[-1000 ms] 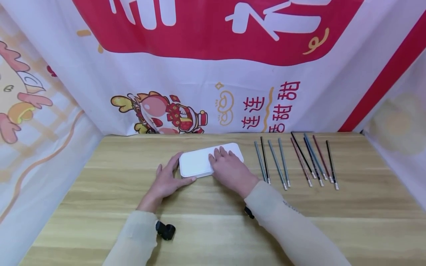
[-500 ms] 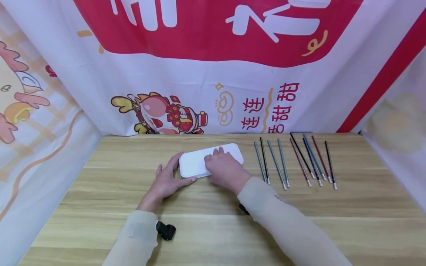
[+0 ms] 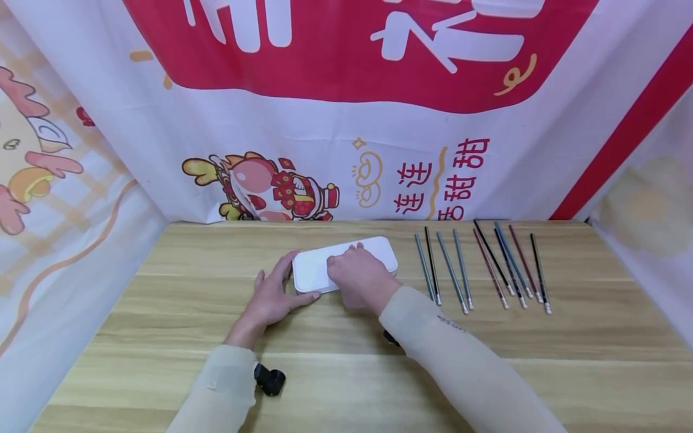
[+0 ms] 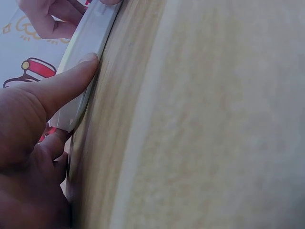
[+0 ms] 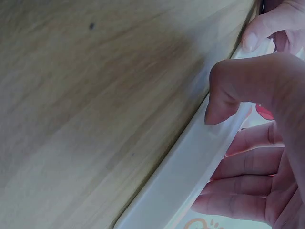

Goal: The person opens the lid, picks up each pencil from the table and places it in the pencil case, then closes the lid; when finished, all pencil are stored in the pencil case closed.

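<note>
A closed white case (image 3: 311,275) lies slightly askew on the wooden table. At its left end my left hand (image 3: 272,299) grips it, thumb along the near side and fingers around the end. My right hand (image 3: 360,275) covers the middle, with fingers bent over the top. In the right wrist view, the thumb of my right hand (image 5: 288,112) is bent against the case's side wall (image 5: 178,162), its fingers across the top. The left wrist view has the thumb of my left hand (image 4: 28,124) on the side wall (image 4: 93,33).
Several pencils, blue, black and dark red (image 3: 491,269), lie side by side to the right of the case, eraser ends nearer me. A printed white and red cloth (image 3: 325,126) hangs behind the table (image 3: 346,373), with more cloth at both sides.
My right hand has slid left along the case, and its fingers have curled in more. The left hand keeps its grip; the case and pencils lie as before.
</note>
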{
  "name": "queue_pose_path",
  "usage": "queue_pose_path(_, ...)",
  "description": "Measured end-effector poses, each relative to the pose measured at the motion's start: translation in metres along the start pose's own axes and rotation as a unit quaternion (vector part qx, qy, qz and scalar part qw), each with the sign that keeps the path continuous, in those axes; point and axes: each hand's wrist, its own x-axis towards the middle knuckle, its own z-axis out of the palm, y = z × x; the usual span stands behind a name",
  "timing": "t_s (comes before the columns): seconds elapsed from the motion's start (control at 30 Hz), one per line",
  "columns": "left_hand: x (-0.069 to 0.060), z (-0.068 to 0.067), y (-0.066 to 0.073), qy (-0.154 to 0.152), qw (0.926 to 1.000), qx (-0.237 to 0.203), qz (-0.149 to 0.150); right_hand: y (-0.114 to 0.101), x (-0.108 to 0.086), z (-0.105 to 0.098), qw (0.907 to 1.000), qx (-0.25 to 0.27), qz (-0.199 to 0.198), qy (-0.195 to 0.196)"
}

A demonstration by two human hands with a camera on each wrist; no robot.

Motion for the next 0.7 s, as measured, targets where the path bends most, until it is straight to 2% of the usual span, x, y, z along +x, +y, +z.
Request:
queue_pose_path(0.2,0.000,0.000,0.000,0.006,1.0000,0.004,0.000,0.004,-0.001,0.001,0.9999,-0.013,-0.003,0.004)
queue_pose_path(0.37,0.000,-0.001,-0.001,0.011,0.9999,0.003,0.006,0.009,-0.010,0.007,0.9977,-0.032,0.006,0.060)
queue_pose_path(0.43,0.000,-0.002,-0.003,0.013,0.9999,0.003,0.007,0.013,-0.016,0.012,0.9954,-0.017,0.021,0.092)
queue_pose_path(0.5,0.001,-0.002,-0.004,0.016,0.9998,0.004,0.006,0.019,-0.023,0.018,0.9913,0.026,0.045,0.121)
queue_pose_path(0.6,0.001,0.000,-0.004,0.017,0.9998,0.007,0.005,0.031,-0.033,0.029,0.9739,0.141,0.084,0.157)
queue_pose_path(0.7,0.001,0.001,-0.003,0.016,0.9998,0.008,0.005,0.044,-0.045,0.040,0.9423,0.263,0.120,0.169)
